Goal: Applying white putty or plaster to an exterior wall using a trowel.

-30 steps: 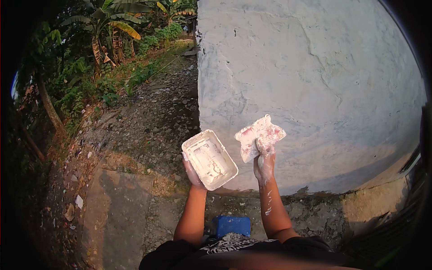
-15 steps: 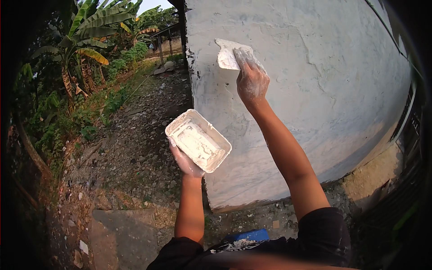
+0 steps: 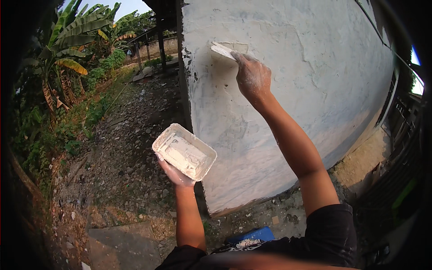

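My right hand point(image 3: 253, 76), smeared with white paste, is raised high and grips a flat putty scraper point(image 3: 222, 49), pressing its blade against the white plastered wall point(image 3: 315, 90) near the wall's left corner. A fresh patch of paste shows beside the blade. My left hand point(image 3: 174, 173) holds from below a white rectangular tray point(image 3: 184, 152) with white putty in it, at chest height, just in front of the wall's corner.
A gravel and rubble path point(image 3: 130, 135) runs along the wall's left side toward banana plants point(image 3: 72, 49) and a brick wall. A blue object point(image 3: 252, 235) lies on the ground near my body. A concrete slab point(image 3: 121, 245) is at lower left.
My right hand has lifted the scraper from beside the tray up to the upper wall and laid the blade flat on it. The tray stayed in my left hand.
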A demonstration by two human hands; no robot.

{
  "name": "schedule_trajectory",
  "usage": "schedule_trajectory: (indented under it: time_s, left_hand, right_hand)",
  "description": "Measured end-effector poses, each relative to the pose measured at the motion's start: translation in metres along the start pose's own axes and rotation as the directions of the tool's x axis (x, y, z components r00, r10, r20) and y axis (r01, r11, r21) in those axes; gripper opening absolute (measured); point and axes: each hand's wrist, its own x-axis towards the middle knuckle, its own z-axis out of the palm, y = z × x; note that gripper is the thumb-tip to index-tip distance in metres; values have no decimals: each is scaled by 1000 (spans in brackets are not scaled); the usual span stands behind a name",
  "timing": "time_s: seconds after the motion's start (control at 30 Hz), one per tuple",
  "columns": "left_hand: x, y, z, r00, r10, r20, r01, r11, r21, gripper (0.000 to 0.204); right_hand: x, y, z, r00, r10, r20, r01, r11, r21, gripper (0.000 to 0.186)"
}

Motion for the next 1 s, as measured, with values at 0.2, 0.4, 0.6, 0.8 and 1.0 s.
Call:
schedule_trajectory:
  time_s: [0.2, 0.4, 0.6, 0.8, 1.0]
  left_hand:
    - [2, -7, -18, 1000, 4, 19, -5, 999, 48, 75]
    - [13, 0, -28, 999, -21, -33, 23, 998, 64, 75]
    - [16, 3, -40, 998, -56, 33, 55, 998, 33, 72]
    - [26, -4, -33, 986, -113, 126, 103, 992, 77, 74]
    - [50, 2, -12, 992, -19, 128, -9, 977, 214, 79]
  right_hand:
    - [35, 20, 11, 991, 13, -135, -20, 998, -54, 35]
    - [-56, -34, 39, 987, -158, -11, 157, 987, -39, 41]
    - [-23, -15, 5, 997, -29, 70, 25, 999, 44, 28]
    - [23, 8, 0, 981, 122, -151, -133, 989, -64, 30]
    - [-33, -58, 35, 978, -127, 167, 133, 991, -20, 21]
